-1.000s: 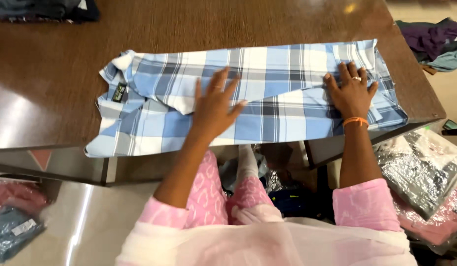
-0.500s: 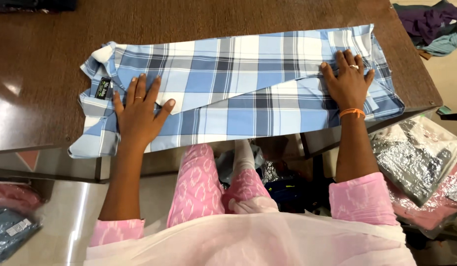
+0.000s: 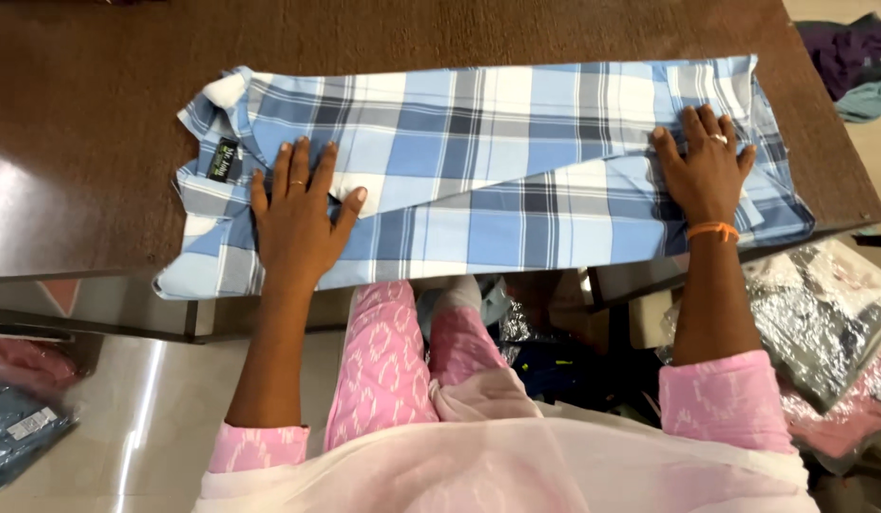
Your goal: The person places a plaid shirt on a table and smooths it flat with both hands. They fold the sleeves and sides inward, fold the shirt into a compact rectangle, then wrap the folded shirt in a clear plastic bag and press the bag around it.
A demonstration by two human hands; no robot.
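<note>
Both sets of fingers spread wide and flat, holding nothing: left hand (image 3: 296,217) pressing the collar end, right hand (image 3: 704,172) the far end of a folded blue plaid shirt (image 3: 488,171) along the dark wooden worktop (image 3: 98,114) near edge, bagged clothes (image 3: 821,323) heaped below, more garments (image 3: 854,57) beyond the corner.

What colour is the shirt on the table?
The shirt is blue, white and grey plaid, seen in the head view.

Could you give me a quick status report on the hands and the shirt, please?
Left hand flat on plaid shirt by collar. Right hand flat on the other end. Shirt folded lengthwise on brown table, near edge overhanging. Nothing blocking.
</note>
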